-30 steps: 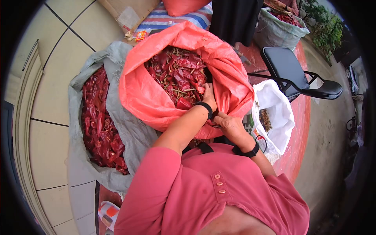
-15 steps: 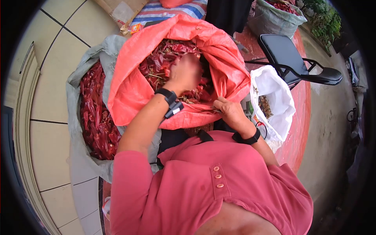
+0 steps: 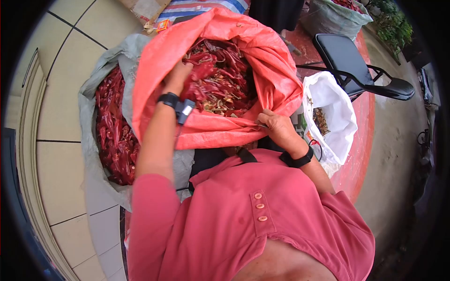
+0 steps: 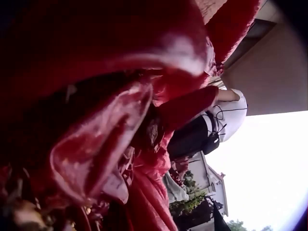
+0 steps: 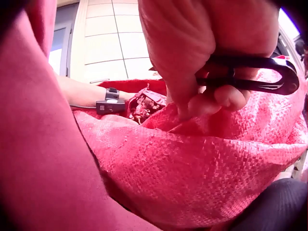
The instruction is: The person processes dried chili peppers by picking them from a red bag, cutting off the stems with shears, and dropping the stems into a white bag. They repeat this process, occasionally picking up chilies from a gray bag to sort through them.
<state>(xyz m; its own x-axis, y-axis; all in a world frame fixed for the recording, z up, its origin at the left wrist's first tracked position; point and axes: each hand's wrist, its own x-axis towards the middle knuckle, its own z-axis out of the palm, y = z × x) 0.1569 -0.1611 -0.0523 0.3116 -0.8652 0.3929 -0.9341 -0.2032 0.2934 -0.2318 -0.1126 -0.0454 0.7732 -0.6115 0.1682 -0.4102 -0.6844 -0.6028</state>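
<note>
An orange-red woven sack (image 3: pixel 159 89) stands open in front of me, full of dried red chillies (image 3: pixel 220 79). My left hand (image 3: pixel 178 75) reaches into its left side, and its fingers curl into the chillies there. In the left wrist view, chillies (image 4: pixel 96 144) fill the frame at very close range. My right hand (image 3: pixel 276 129) rests on the sack's near rim (image 5: pixel 192 159) and grips small black scissors (image 5: pixel 250 72). Both wrists wear black bands.
A grey sack (image 3: pixel 91 140) of red chillies lies open on the left. On the right sits a white bag (image 3: pixel 335 100) with brownish stems, beside a black chair (image 3: pixel 347 56). Another grey sack (image 3: pixel 328 18) stands at the back. Pale floor tiles (image 3: pixel 61 93) lie to the left.
My left hand has moved from beside the right hand at the near rim, leftward and deeper into the sack's chillies. The right hand has stayed on the rim.
</note>
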